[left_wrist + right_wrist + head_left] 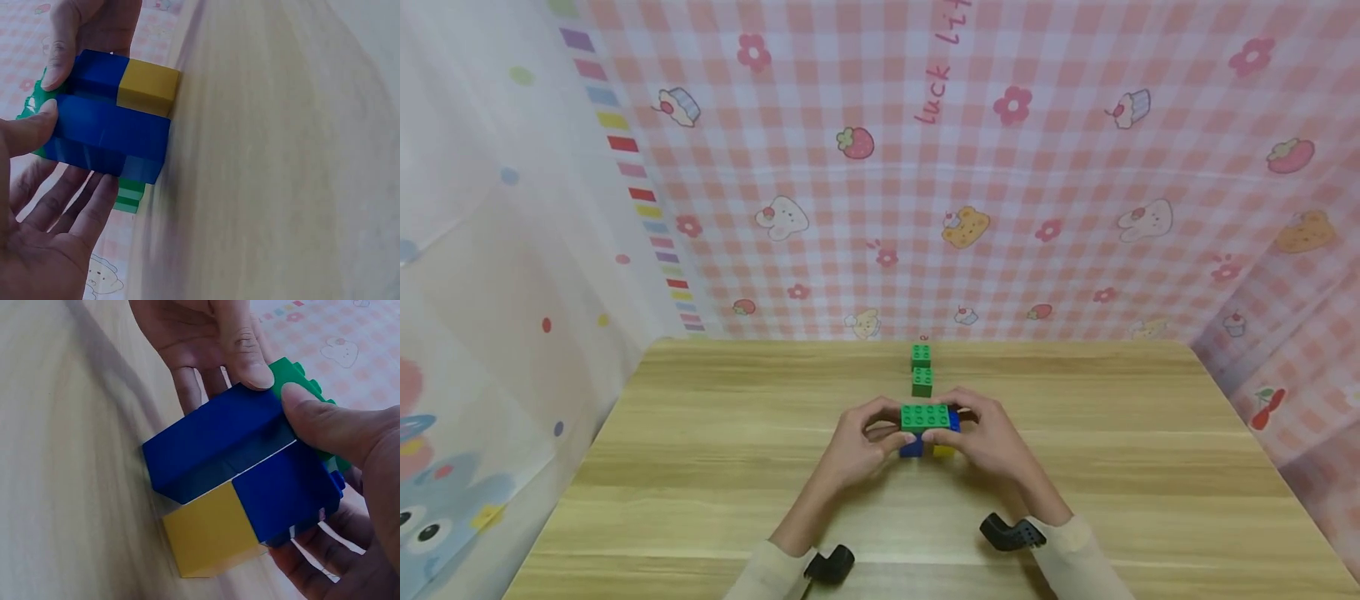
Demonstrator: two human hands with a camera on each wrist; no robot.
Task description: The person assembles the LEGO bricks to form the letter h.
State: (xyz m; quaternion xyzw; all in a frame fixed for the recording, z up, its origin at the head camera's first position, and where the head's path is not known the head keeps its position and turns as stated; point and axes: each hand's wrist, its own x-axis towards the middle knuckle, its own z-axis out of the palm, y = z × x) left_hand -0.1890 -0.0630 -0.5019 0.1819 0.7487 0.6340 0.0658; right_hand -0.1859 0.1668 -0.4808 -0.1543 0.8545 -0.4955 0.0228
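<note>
A long green brick [924, 416] lies across the top of two side-by-side columns of toy building bricks. The left column is blue [109, 134]. The right one is a blue brick [284, 490] above a yellow brick [209, 531], and some of the blue brick's studs stick out past the green one. From the left, my left hand [855, 443] grips the assembly, thumb on the near face and fingers behind. My right hand [990, 435] grips its right side likewise, the two thumbs close together. Whether the bottom bricks touch the table cannot be told.
Two small green bricks [922, 382] stand one behind the other on the wooden table [737, 467], just beyond the hands. A pink checked cloth [895, 183] hangs at the table's back edge. Each wrist wears a black device [1013, 533].
</note>
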